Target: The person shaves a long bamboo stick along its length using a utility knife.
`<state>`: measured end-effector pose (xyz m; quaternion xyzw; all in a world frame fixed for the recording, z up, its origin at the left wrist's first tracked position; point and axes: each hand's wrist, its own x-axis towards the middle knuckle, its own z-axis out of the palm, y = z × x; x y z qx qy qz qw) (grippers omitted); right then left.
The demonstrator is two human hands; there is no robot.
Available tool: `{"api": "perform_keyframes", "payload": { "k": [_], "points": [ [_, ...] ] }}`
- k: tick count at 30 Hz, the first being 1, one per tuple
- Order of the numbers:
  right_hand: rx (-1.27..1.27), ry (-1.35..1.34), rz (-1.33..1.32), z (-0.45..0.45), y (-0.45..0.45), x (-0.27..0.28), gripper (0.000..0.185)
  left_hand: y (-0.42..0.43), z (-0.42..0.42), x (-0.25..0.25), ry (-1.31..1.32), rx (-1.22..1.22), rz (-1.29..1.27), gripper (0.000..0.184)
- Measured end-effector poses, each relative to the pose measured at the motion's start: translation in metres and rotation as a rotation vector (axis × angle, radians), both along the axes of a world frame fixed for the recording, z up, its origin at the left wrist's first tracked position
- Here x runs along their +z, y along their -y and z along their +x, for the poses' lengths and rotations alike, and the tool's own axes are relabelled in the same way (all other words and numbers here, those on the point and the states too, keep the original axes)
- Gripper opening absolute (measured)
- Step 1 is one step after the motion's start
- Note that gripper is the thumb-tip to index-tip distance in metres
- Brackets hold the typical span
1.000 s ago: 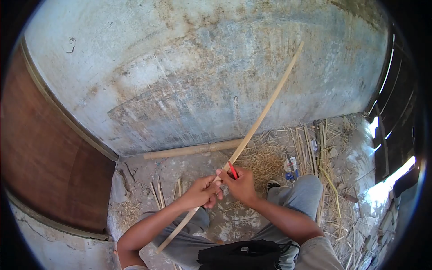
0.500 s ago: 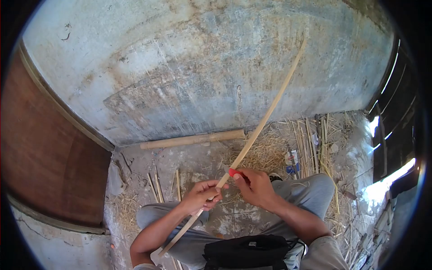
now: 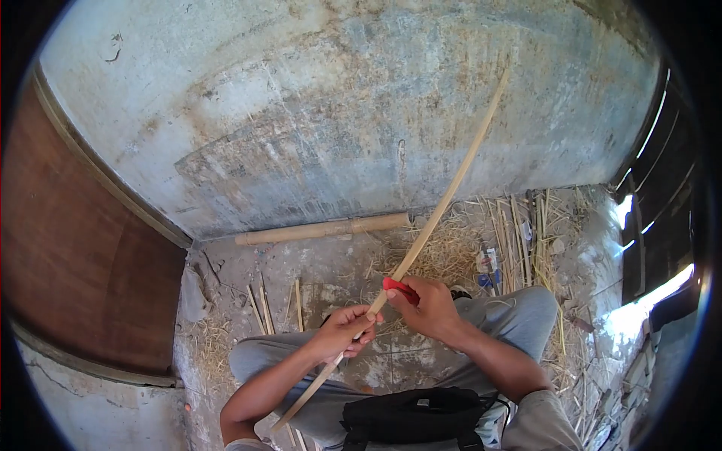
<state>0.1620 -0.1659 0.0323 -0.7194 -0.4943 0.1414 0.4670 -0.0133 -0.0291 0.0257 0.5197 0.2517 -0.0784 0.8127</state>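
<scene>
A long pale wooden strip (image 3: 460, 174) runs diagonally from between my legs up in front of the wall. My left hand (image 3: 345, 333) is closed round its lower part. Just above it, my right hand (image 3: 427, 307) grips a red-handled tool (image 3: 401, 289) against the strip. The tool's blade is not clearly visible here. The strip's lower end shows below my left forearm.
Along the wall's foot lies a bamboo pole (image 3: 323, 230). Thin shavings (image 3: 447, 252) are heaped beyond my right hand, beside a blue and white item (image 3: 488, 272) and loose sticks (image 3: 508, 240). A black bag (image 3: 414, 417) sits at my waist.
Since a second ago, my right hand has turned and shifted slightly right with the red tool. My left hand still holds the strip. The view has shifted a little.
</scene>
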Motion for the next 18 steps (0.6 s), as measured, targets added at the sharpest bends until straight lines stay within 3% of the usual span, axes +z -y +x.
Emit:
{"api": "perform_keyframes", "payload": {
  "k": [7, 9, 18],
  "points": [
    [0.047, -0.056, -0.03, -0.017, 0.026, -0.005, 0.026, 0.01, -0.008, 0.008, 0.005, 0.032, -0.015, 0.022],
    [0.144, 0.042, -0.009, -0.031, 0.039, -0.014, 0.021, 0.017, -0.013, 0.007, -0.02, 0.05, -0.01, 0.021],
    [0.021, 0.073, 0.047, -0.06, 0.057, -0.027, 0.018, 0.044, -0.025, 0.014, -0.059, 0.112, -0.018, 0.017]
  ]
}}
